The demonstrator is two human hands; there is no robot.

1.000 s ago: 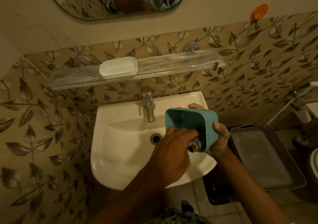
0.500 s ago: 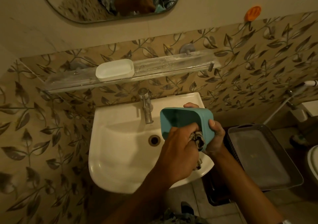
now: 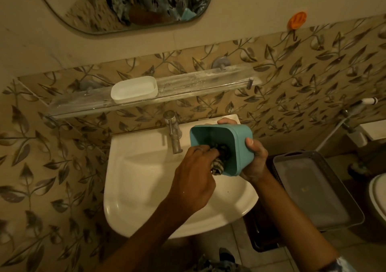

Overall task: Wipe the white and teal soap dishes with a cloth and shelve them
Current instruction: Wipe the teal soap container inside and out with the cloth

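No text, label, brand or number can be read anywhere in the view. The dishes, the wall and the basin carry no legible marking.

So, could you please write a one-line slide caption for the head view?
Left hand wipes inside a square teal plastic soap dish with a patterned cloth; right hand holds it.

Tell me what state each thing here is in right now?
Teal dish: tipped on its side over the sink, held by the right hand.
Cloth: bunched, pushed inside the teal dish by the left hand.
White dish: upright on the shelf.
Tap: no water running.
Tray: nothing in it.
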